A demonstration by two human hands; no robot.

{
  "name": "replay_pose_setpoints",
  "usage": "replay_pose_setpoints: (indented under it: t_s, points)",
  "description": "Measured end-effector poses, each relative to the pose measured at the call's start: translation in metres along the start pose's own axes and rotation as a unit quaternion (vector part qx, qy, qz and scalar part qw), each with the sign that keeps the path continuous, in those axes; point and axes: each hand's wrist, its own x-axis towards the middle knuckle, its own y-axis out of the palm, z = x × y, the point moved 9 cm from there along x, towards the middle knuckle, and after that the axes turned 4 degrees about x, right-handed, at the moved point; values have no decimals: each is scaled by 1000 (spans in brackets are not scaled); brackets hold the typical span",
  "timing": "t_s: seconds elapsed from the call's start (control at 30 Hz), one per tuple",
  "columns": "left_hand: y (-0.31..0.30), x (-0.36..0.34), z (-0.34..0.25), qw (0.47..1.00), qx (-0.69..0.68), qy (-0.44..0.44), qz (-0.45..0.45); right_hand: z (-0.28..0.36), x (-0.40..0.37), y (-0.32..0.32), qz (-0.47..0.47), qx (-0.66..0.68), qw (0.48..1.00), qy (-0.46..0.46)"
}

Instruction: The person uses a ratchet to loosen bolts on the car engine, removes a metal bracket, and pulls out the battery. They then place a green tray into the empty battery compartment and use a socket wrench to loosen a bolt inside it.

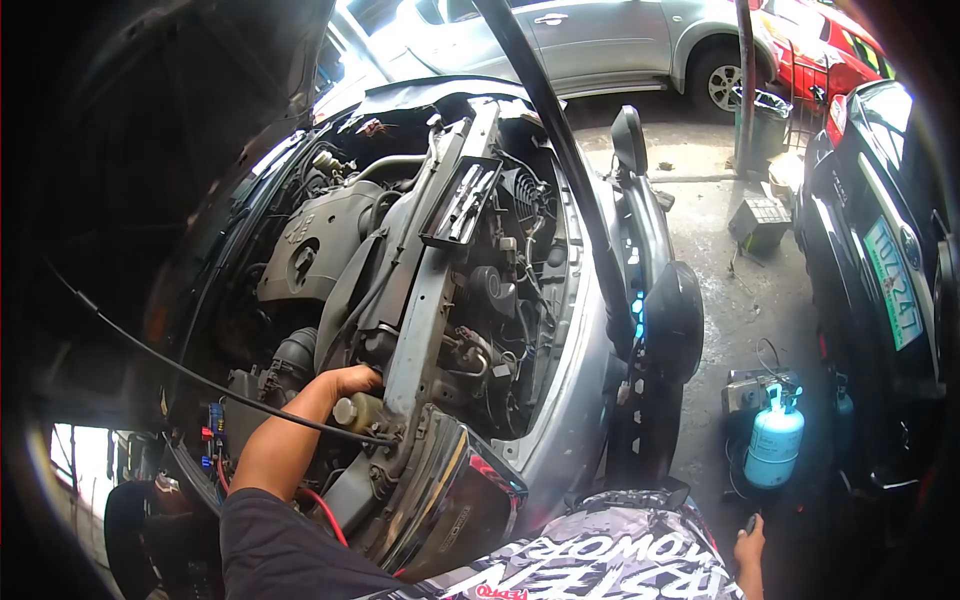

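My left hand [358, 380] reaches down into the engine bay, beside the grey front crossbar [415, 350] and just above a yellowish reservoir with a round cap [360, 412]. Its fingers are hidden among the parts. Low at the right, my right hand [749, 545] is closed around a dark handle [752, 522], held away from the car. A tray of tools [463, 202] rests across the crossbar. The plastic engine cover [318, 238] lies further back, and a headlight [450, 500] is close to my body.
A dark prop pole [560, 130] slants over the bay. The detached bumper [660, 330] stands along the car's front. On the floor at the right are a light blue gas cylinder [774, 440] and a black battery [759, 222]. A black car [870, 260] stands beyond.
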Motion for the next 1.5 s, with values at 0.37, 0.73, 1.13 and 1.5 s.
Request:
replay_pose_setpoints:
  t_s: [0.37,0.73,1.13,1.5]
  points:
    - [2,0,2,1000,20,-10,-17,-12,6,14,8,9,1000,-3]
    - [0,1,-4,1000,22,3,-12,11,23,17,13,-3,999,-34]
    - [1,-1,-2,998,-40,11,-41,15,25,23,21,-14,998,-52]
    - [-9,1,-9,998,25,33,-55,7,36,25,18,-4,999,-49]
